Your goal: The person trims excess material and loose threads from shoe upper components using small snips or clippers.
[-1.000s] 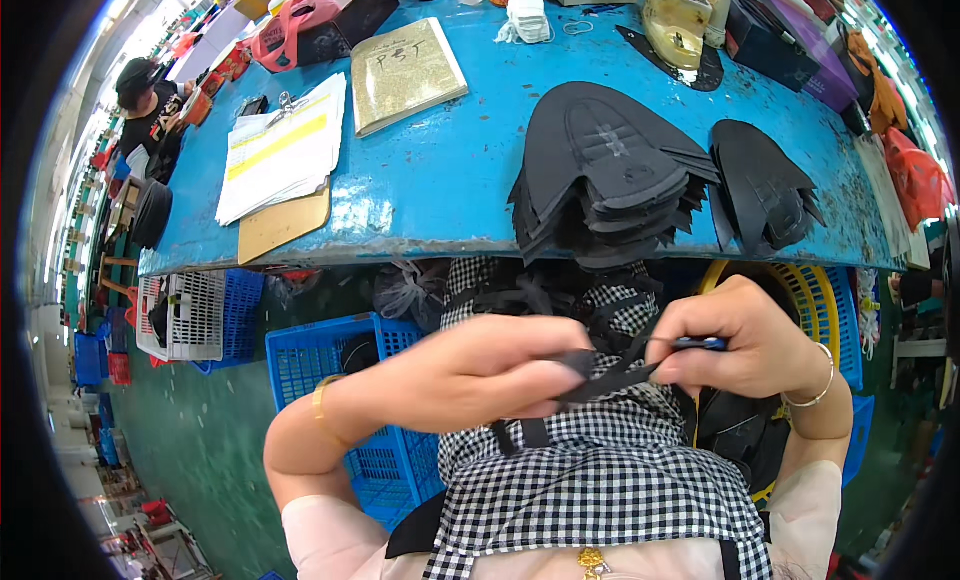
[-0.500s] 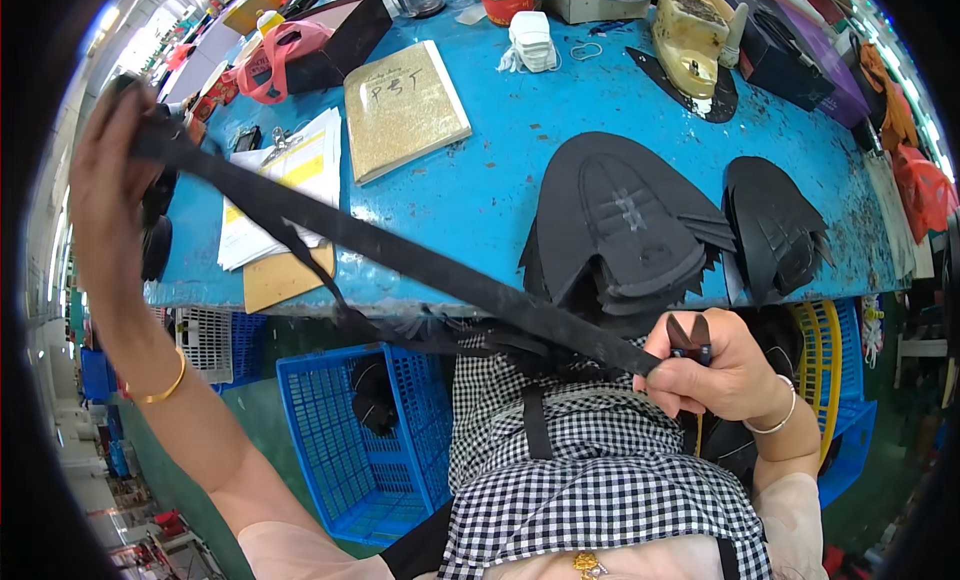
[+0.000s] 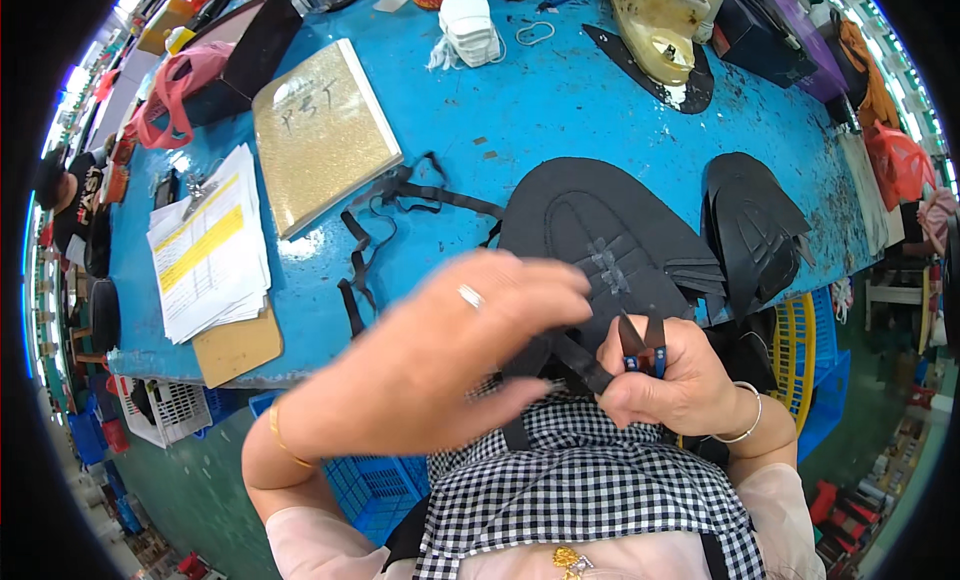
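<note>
My right hand (image 3: 670,375) is closed at the front of the blue table. It holds small dark-bladed thread snips (image 3: 640,345), blades up and parted, and pinches the end of a black strap (image 3: 582,363) between thumb and finger. My left hand (image 3: 470,350), blurred, hovers left of it with thumb and fingers apart and nothing visible between them. Behind the hands lies a stack of black rounded shoe-upper pieces (image 3: 590,210), with a smaller stack (image 3: 755,230) to its right. More black strap (image 3: 365,245) lies in loose loops on the table, left of the large stack.
A gold notebook (image 3: 325,135) and clipped papers (image 3: 210,250) lie at left. White gloves (image 3: 468,28) and a pale shoe last (image 3: 660,30) stand farther back. A black box (image 3: 240,65) sits back left. Blue crates (image 3: 380,495) are below the table edge. Another person (image 3: 75,205) is at far left.
My left hand has let go of the stretched strap and come from the far left towards my right hand. The strap now lies loose on the table. My right hand still grips the snips.
</note>
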A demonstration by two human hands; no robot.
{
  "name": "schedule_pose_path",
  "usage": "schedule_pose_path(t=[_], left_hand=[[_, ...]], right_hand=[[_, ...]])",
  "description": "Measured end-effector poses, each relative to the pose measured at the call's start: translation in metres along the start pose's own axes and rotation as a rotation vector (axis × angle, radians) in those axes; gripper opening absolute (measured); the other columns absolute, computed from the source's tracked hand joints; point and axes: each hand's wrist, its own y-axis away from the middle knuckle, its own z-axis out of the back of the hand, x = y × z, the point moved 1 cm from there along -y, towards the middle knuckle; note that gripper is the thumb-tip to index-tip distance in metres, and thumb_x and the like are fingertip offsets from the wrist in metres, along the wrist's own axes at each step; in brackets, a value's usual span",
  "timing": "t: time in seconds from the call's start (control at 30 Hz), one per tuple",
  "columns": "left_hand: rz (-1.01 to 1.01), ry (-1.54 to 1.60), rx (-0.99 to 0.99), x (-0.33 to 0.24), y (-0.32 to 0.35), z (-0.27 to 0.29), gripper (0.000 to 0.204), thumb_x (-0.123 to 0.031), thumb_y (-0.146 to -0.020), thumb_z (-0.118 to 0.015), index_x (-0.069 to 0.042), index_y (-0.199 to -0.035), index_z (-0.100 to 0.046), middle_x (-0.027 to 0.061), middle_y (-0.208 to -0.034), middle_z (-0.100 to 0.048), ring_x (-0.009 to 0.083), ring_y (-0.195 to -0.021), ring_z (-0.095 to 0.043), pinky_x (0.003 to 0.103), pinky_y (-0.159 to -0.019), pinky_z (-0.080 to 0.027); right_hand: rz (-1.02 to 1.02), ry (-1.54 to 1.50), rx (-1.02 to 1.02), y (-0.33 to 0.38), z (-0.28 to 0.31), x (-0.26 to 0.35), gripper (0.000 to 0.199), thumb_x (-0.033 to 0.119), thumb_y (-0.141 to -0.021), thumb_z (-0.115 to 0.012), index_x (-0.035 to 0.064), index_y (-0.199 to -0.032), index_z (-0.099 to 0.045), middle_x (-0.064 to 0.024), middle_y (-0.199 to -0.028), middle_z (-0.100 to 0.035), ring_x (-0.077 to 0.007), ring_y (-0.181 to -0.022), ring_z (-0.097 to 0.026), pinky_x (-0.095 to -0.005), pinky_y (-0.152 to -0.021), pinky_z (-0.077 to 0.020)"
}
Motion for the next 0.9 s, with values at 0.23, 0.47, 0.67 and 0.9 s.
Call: schedule_pose_path(t=[0.23,0.47,0.67,0.9], left_hand=[[-0.036,0.219,-0.099,0.009,-0.008,-0.028,0.02,0.006,-0.077,-0.071,0.0,-0.093,-0.062,0.0101,-0.084,-0.065,0.022,-0.073,-0.065,0.029,-0.061,-0.051],[0.405,0.436,0.06,0.008,-0.021,-0.014,0.008,0.0,-0.081,-0.074,0.001,-0.088,-0.068,0.0038,-0.078,-0.067,0.0064,-0.07,-0.063,0.019,-0.06,-0.049],[0.483,0.457,0.067,0.014,-0.039,-0.01,0.007,-0.002,-0.081,-0.074,0.002,-0.086,-0.071,0.0026,-0.074,-0.068,0.0042,-0.069,-0.061,0.018,-0.06,-0.048],[0.474,0.219,0.252,0.03,-0.066,-0.003,0.009,-0.007,-0.077,-0.078,0.0,-0.082,-0.073,0.002,-0.071,-0.068,0.0032,-0.063,-0.058,0.019,-0.057,-0.047]], right_hand=[[-0.009,-0.156,0.015,0.006,0.004,0.002,0.019,0.018,-0.099,-0.057,0.0013,-0.089,-0.058,-0.0024,-0.062,-0.061,-0.002,-0.046,-0.045,-0.0188,-0.04,-0.0317],[-0.046,-0.068,-0.117,0.023,0.033,0.02,0.024,0.019,-0.101,-0.052,-0.002,-0.092,-0.06,-0.0043,-0.061,-0.058,-0.003,-0.043,-0.043,-0.0194,-0.039,-0.0311],[0.203,0.178,-0.382,0.032,0.068,0.027,0.02,0.016,-0.101,-0.049,-0.0021,-0.1,-0.057,-0.0003,-0.061,-0.053,-0.0007,-0.045,-0.036,-0.0181,-0.04,-0.0243],[0.195,0.559,-0.492,0.007,0.093,0.038,0.016,0.013,-0.098,-0.053,0.0022,-0.11,-0.05,0.0021,-0.073,-0.052,-0.003,-0.065,-0.046,-0.0186,-0.058,-0.0363]])
